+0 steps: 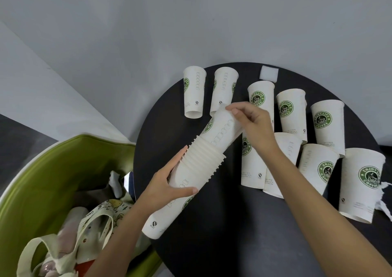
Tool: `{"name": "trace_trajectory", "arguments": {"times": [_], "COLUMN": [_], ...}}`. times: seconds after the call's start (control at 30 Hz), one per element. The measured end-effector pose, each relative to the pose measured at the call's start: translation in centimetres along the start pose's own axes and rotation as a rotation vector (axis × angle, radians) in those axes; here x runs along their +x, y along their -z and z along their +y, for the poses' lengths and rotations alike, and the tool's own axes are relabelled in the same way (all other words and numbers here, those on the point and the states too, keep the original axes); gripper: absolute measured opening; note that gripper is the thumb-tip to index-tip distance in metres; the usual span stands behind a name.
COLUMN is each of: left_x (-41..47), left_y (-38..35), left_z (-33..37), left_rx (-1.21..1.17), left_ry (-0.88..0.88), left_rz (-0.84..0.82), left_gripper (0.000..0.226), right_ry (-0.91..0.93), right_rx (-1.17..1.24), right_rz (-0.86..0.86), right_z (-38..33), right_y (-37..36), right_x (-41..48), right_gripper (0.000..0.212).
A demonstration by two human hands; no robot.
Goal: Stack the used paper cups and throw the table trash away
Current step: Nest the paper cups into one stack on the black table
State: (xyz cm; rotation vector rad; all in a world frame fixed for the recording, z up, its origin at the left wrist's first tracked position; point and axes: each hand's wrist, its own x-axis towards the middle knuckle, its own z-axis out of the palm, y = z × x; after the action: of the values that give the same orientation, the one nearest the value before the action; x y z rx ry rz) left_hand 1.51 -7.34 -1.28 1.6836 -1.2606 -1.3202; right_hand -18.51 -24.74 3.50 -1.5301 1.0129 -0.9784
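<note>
A long stack of white paper cups (197, 164) with green coffee logos lies tilted above the round black table (222, 223). My left hand (169, 183) grips the stack near its lower half. My right hand (252, 124) pinches the topmost cup (222, 126) at the stack's far end. Several single cups stand upside down on the table: two at the back left (194, 92), others at the right (327, 126). A white square napkin (268, 74) lies at the table's far edge. A torn scrap of white paper (384, 200) sticks out beside the nearest right cup.
A green bin-like tub (48, 170) stands left of the table, holding a cream tote bag (93, 225) and other items. A grey wall runs behind the table.
</note>
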Motion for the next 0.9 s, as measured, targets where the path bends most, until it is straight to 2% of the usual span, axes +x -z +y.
{"name": "trace_trajectory", "arguments": {"times": [0.23,0.47,0.7,0.9], "left_x": [-0.1,0.0,0.4,0.9], "left_y": [-0.3,-0.9,-1.4,-1.5], "left_z": [0.5,0.8,0.7,0.3], "left_rx": [-0.017,-0.042,-0.035,-0.031], "left_ry": [-0.014,-0.014,-0.002,0.019], "left_rz": [-0.003,-0.036,-0.051,-0.051], "left_gripper": [0.101,0.102,0.1,0.101], "right_ry": [-0.067,-0.104,-0.092,-0.111], "right_rx": [-0.03,-0.013,-0.071,-0.044], "right_rz": [-0.143,-0.097,-0.162,-0.081], "right_z": [-0.3,-0.2,0.3,0.9], "right_y": [-2.8,-3.5,-2.3,0.4], "right_x": [-4.0,-6.3,-6.0,-4.0], "right_gripper": [0.025,0.022,0.024,0.024]}}
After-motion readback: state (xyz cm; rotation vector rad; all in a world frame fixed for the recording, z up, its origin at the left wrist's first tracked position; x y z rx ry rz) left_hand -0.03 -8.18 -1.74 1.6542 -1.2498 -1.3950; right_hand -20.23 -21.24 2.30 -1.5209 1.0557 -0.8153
